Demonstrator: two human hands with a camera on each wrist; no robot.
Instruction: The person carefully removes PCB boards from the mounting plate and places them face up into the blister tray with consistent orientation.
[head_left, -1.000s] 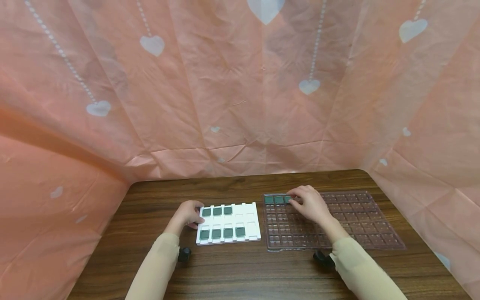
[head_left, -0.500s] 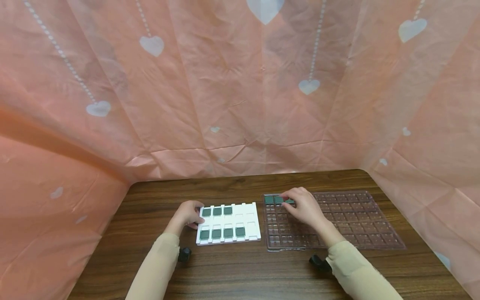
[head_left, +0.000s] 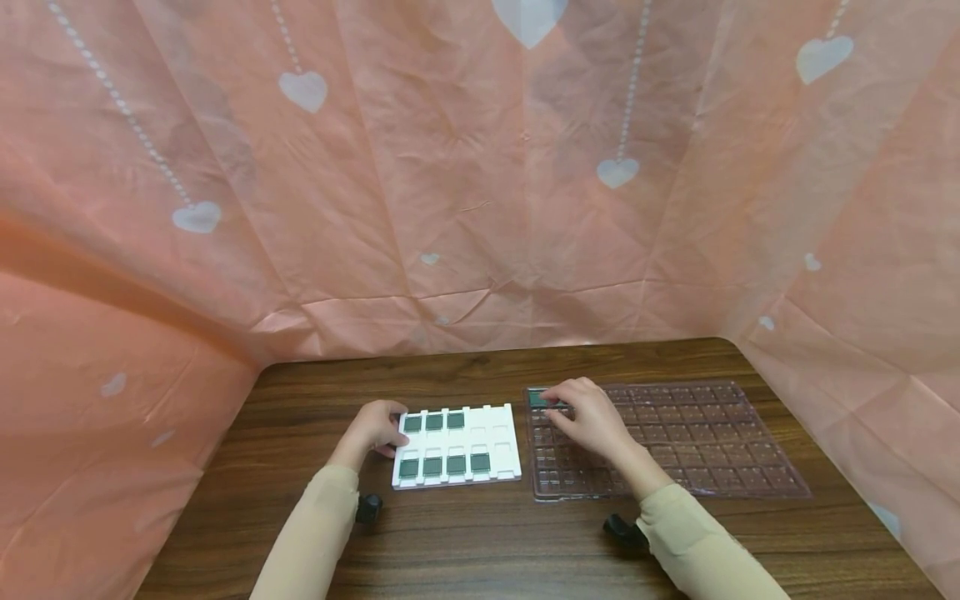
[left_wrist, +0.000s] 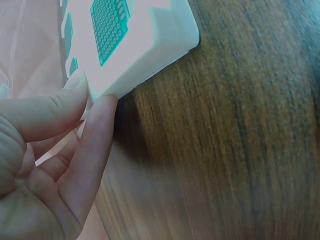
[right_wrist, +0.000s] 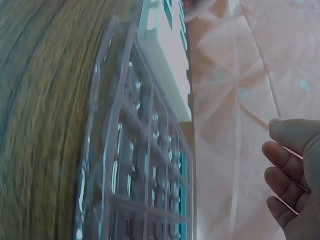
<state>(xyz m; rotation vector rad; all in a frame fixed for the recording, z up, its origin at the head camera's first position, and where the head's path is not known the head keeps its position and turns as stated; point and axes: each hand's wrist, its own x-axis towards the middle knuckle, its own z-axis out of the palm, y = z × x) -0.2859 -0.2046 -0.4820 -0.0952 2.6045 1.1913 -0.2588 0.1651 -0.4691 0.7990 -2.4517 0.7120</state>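
Note:
The left hand (head_left: 375,428) grips the left end of a white tray (head_left: 438,440), thumb above and fingers below, as its wrist view shows. Small green perforated circuit boards (left_wrist: 111,30) lie in the tray: several in the near row, three in the far row. Above the far left corner of a clear plastic compartment tray (head_left: 705,446) hovers the right hand (head_left: 588,417). Its fingers (right_wrist: 285,186) are loosely curled, thumb apart, with nothing seen between them. A green board (head_left: 537,400) shows in the corner compartment; the hand covers those beside it.
Both trays rest on a brown wood-grain table (head_left: 480,546), with a narrow gap between them. Pink cloth (head_left: 480,208) with white hearts hangs behind and at both sides. A black device (head_left: 622,531) sits at the right wrist.
The right hand has moved left along the far row of the clear tray, away from the third board and over the second. The left hand and white tray have stayed put.

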